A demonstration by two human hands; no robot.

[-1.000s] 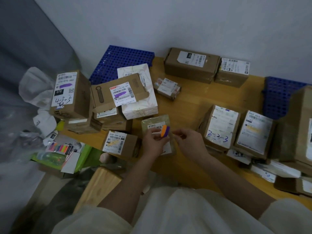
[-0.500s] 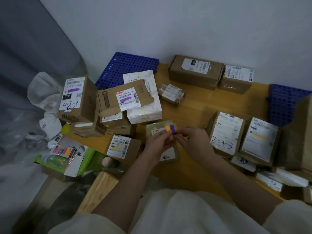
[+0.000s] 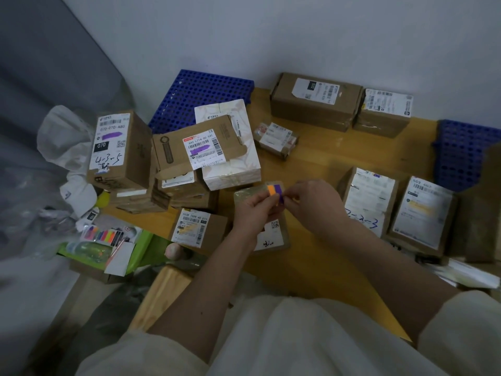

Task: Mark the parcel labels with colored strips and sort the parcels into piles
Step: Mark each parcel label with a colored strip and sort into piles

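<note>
Purple strip (image 3: 279,193) on the orange-and-purple pad (image 3: 274,191) stands upright between both hands: left hand (image 3: 256,210) grip pinches the pad, right hand (image 3: 309,202) grip pinches the strip's right edge, above the flat clear-wrapped parcel (image 3: 264,237).

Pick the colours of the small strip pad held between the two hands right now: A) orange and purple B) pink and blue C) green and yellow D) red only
A: the strip pad shows an orange band next to a purple one, held by the left hand while the right hand pinches its purple edge, above the flat parcel on the table.
</note>
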